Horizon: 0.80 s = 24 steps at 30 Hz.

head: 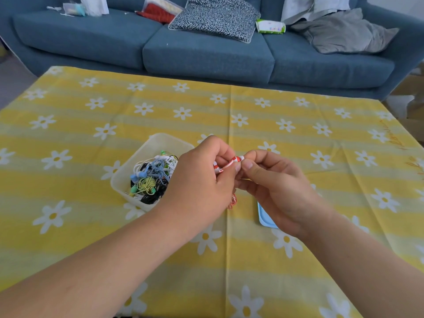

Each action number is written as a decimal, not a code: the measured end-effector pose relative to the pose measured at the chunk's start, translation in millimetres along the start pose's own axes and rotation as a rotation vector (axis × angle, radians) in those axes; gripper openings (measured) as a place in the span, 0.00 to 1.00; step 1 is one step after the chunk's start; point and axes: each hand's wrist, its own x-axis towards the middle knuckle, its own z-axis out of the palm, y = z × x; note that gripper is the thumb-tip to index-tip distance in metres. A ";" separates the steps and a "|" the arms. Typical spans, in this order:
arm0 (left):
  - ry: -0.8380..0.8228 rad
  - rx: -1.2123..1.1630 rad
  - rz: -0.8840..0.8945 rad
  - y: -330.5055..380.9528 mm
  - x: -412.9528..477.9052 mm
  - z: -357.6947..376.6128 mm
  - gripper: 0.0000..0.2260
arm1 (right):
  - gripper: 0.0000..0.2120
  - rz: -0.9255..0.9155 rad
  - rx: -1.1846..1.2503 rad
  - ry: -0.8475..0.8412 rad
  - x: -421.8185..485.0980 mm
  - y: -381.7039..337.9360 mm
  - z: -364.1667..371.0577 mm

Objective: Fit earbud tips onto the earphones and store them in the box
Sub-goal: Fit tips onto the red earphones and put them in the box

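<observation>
Head view: both hands, left (202, 177) and right (275, 187), pinch red-white earphone (236, 160) above desk (298, 271). Risk: tiny tip slips from fingertips, or dangling cable (232, 201) snags.

Blue sofa (206, 58) stretches across twelve o'clock, patterned cushion (215, 18) on it, grey pillow (346, 33) at one o'clock; yellow daisy cloth (114, 99) covers the desk (298, 271).
</observation>
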 end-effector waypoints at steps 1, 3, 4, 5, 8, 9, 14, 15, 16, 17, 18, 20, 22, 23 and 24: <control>-0.005 -0.019 -0.004 0.6 -0.4 -0.1 0.04 | 0.04 -0.001 0.005 0.008 -0.1 -0.1 0.5; -0.006 -0.042 -0.009 2.8 -1.4 0.4 0.04 | 0.04 -0.005 0.012 0.018 -0.5 -1.3 1.5; -0.003 -0.044 -0.008 3.8 -1.9 0.7 0.04 | 0.04 -0.010 0.015 0.022 -0.7 -2.0 2.1; 0.000 -0.046 -0.006 4.5 -2.3 1.1 0.04 | 0.04 -0.014 0.018 0.025 -1.0 -2.3 2.8; 0.003 -0.052 0.005 5.6 -3.3 1.4 0.03 | 0.04 -0.026 0.018 0.038 -2.3 -2.7 4.6; 0.002 -0.050 0.007 5.6 -3.3 1.4 0.03 | 0.04 -0.031 0.018 0.045 -2.4 -2.8 5.1; 0.032 -0.001 0.048 3.2 -2.2 1.0 0.02 | 0.03 -0.063 -0.014 0.097 -3.6 -2.0 6.5; 0.035 0.007 0.051 2.3 -1.8 0.9 0.03 | 0.04 -0.078 -0.033 0.111 -4.0 -1.4 6.8; 0.035 0.002 0.044 1.7 -2.2 0.5 0.03 | 0.04 -0.094 -0.052 0.127 -4.6 -0.9 7.1; 0.031 -0.015 0.029 1.7 -2.3 0.5 0.03 | 0.04 -0.110 -0.073 0.144 -5.1 -0.5 7.5; 0.029 -0.033 0.014 1.7 -2.6 0.4 0.03 | 0.04 -0.125 -0.090 0.161 -5.7 -0.2 7.8; 0.030 -0.050 0.005 1.6 -1.8 0.8 0.03 | 0.05 -0.134 -0.102 0.194 -6.2 -0.4 7.2; 0.022 -0.044 -0.005 0.2 0.1 1.2 0.04 | 0.06 -0.114 -0.082 0.199 -6.1 -2.3 5.6; 0.011 -0.047 -0.018 -0.8 1.1 1.7 0.04 | 0.06 -0.099 -0.078 0.192 -5.8 -3.4 4.2; -0.003 -0.051 -0.033 -1.9 1.7 2.1 0.04 | 0.07 -0.085 -0.081 0.185 -5.5 -4.6 3.0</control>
